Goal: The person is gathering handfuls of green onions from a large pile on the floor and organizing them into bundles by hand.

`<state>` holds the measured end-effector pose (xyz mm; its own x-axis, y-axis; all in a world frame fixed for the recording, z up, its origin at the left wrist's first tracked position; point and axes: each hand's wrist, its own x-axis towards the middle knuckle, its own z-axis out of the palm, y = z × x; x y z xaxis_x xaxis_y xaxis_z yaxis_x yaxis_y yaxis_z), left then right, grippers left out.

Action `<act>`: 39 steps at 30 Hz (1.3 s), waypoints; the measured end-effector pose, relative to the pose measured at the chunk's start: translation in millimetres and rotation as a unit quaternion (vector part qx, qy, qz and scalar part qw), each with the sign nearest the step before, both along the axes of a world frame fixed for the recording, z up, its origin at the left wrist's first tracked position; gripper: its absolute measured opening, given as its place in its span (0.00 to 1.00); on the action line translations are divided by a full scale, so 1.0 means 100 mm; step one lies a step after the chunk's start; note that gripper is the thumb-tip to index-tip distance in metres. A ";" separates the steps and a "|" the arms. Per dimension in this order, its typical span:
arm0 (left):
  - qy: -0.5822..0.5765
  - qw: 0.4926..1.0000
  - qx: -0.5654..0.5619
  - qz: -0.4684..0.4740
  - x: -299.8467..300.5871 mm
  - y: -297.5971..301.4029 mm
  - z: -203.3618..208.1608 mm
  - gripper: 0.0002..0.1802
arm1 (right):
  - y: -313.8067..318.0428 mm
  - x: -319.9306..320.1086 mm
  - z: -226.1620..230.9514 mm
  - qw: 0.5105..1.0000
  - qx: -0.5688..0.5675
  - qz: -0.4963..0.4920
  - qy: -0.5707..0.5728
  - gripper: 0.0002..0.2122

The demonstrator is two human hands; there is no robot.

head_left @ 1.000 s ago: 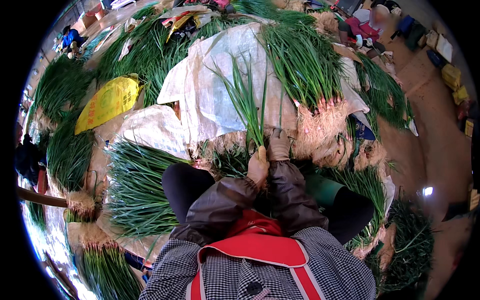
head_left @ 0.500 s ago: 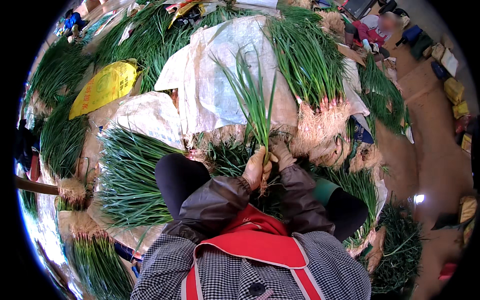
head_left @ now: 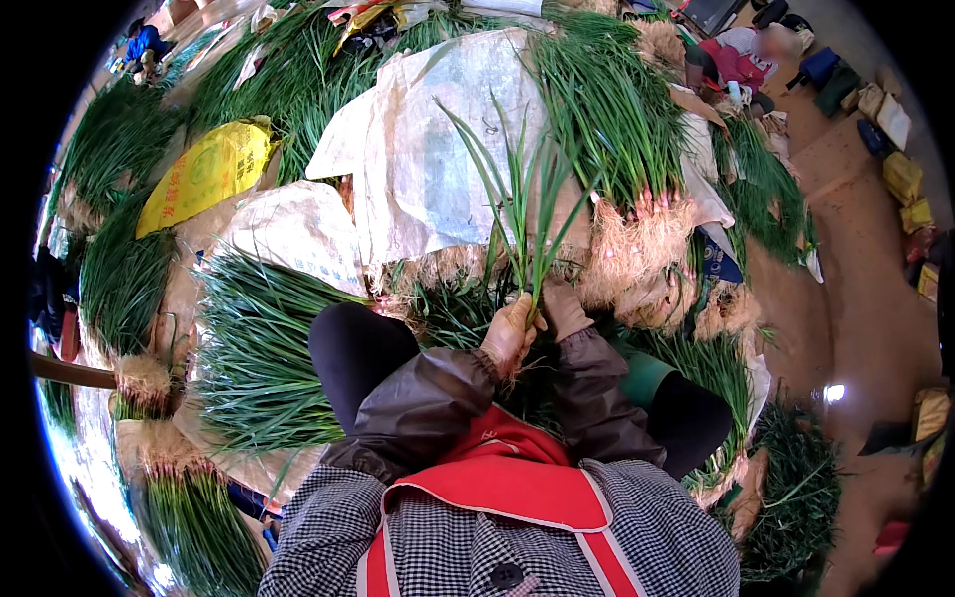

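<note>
A small bunch of spring onions [head_left: 532, 234] stands upright in front of my lap, its green leaves fanned out at the top. My left hand [head_left: 509, 328], in a pale glove, is closed round the lower stems, and some roots hang below its fingers. Close beside the stems on the right is my right hand [head_left: 564, 306], gloved too. Its fingers are hidden behind the bunch, so what they hold does not show. Loose green leaves [head_left: 453, 313] lie in front of my knees, beyond the hands.
A large pile of spring onions [head_left: 269, 348] lies to my left; another, roots toward me, lies at the upper right [head_left: 617, 109]. Pale woven sacks [head_left: 438, 149] cover the heap ahead. A yellow sack [head_left: 209, 174] lies at the left. Another person [head_left: 741, 60] sits at the far right.
The leaves of the bunch have spread wider and lean more to the right. My left hand has shifted slightly, with fewer roots showing below it. The right hand stays close to the stems.
</note>
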<state>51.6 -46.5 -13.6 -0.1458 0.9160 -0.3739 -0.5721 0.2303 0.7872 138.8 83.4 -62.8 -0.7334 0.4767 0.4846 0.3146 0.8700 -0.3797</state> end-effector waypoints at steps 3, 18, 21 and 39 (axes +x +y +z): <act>-0.036 0.999 -0.031 0.010 -0.02 0.02 -0.08 0.28 | -0.03 -0.11 -0.19 0.973 -0.178 -0.142 -0.025 0.08; -0.451 0.874 0.162 -0.082 -0.04 -0.06 0.15 0.23 | -0.16 -0.02 0.37 0.863 -0.489 0.077 0.100 0.16; -0.495 0.842 0.188 -0.098 -0.09 -0.08 0.21 0.22 | -0.16 -0.32 0.44 0.710 -0.665 0.095 0.212 0.13; -0.026 0.993 -0.018 0.112 -0.20 0.11 0.15 0.28 | 0.09 -0.02 0.68 0.844 -0.187 -0.147 -0.481 0.23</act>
<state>31.9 -35.0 1.1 -0.3235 0.8487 -0.4184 -0.6523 0.1203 0.7483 136.9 92.5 4.9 -0.5249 0.6947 -0.4918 0.8156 0.5758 -0.0571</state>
